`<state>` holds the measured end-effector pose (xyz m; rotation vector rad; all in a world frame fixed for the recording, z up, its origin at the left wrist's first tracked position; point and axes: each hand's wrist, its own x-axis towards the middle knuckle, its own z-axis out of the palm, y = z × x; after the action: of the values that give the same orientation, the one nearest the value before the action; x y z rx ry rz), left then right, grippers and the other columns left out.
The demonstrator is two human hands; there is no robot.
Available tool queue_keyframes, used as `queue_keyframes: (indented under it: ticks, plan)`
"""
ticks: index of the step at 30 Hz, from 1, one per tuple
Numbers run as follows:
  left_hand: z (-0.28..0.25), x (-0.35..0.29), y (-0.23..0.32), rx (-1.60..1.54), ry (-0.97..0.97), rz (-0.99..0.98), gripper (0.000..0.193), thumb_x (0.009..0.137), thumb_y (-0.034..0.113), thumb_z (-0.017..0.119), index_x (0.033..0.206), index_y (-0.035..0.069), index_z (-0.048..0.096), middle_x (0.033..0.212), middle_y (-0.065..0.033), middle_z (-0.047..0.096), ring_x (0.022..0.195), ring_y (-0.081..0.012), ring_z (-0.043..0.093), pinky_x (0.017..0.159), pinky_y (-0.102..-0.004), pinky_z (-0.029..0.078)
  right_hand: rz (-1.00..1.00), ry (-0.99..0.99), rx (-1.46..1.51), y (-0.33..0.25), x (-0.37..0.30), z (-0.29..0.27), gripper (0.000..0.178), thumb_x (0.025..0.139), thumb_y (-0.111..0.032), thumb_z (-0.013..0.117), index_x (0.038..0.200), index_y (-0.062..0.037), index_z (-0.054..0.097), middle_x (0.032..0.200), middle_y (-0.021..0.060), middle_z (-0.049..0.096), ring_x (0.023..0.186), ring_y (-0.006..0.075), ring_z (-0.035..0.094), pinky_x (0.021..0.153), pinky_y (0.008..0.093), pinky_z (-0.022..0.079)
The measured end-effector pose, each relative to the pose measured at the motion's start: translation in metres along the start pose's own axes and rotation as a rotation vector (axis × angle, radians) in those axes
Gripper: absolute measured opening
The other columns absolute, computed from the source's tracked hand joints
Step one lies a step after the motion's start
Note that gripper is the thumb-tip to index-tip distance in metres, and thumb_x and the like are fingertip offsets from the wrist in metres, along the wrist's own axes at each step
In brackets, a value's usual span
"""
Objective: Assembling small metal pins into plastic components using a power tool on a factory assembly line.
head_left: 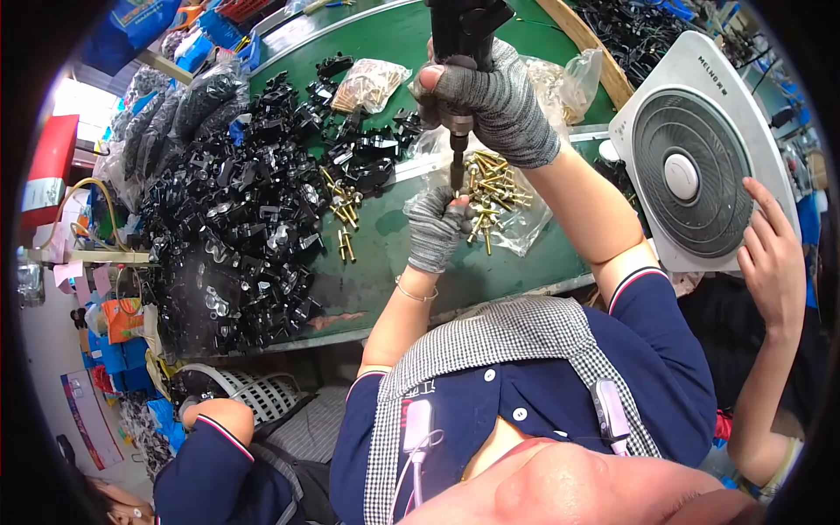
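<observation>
Driver [464,39] gripped in right hand [484,94], bit [458,166] pointing straight at left hand [434,229], pinching a small part [457,196], details unclear!

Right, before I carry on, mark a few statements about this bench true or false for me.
1. The right hand grips the dark power tool. True.
2. The left hand is bare, with no glove. False: the left hand wears a grey glove.
3. The large heap of black parts lies to the left of the left hand. True.
4. The fan stands on the person's left. False: the fan is on the right.
5. The tabletop is green. True.
</observation>
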<state>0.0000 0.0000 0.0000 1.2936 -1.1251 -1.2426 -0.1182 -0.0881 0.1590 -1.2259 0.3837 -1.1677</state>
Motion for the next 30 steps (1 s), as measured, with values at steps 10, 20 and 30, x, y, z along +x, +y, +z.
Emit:
queue_keyframes:
  ticks: [10,20,30]
  plan:
    - [0.016,0.016,0.008,-0.181,-0.003,-0.019,0.017,0.084,0.015,0.064,0.096,0.003,0.06,0.068,-0.0014,0.059,0.051,-0.007,0.054,0.044,-0.0209,0.043,0.037,0.044,-0.074,-0.006,0.002,-0.009,0.041,0.071,-0.021,0.072,0.099,-0.0024,0.049,0.077,0.0102,0.058,0.063,0.0178,0.059,0.058,0.0311,0.05]
    - [-0.036,0.012,-0.037,0.642,-0.095,0.301,0.043,0.076,0.016,0.069,0.114,0.002,0.053,0.086,-0.0129,0.061,0.075,-0.0202,0.055,0.07,-0.0315,0.046,0.638,-0.003,0.369,0.158,0.083,-0.078,0.039,0.083,-0.041,0.059,0.098,-0.0049,0.059,0.093,0.0145,0.062,0.09,0.0324,0.059,0.077,0.0497,0.05]
    - [-0.114,-0.056,-0.029,0.039,0.095,-0.018,0.026,0.084,0.008,0.06,0.109,0.002,0.057,0.072,-0.0006,0.059,0.058,-0.0059,0.05,0.054,-0.0197,0.042,0.84,0.458,-0.069,0.353,0.233,-0.081,0.025,0.087,-0.033,0.05,0.094,-0.0113,0.059,0.065,0.0055,0.054,0.05,0.0199,0.05,0.036,0.03,0.037]
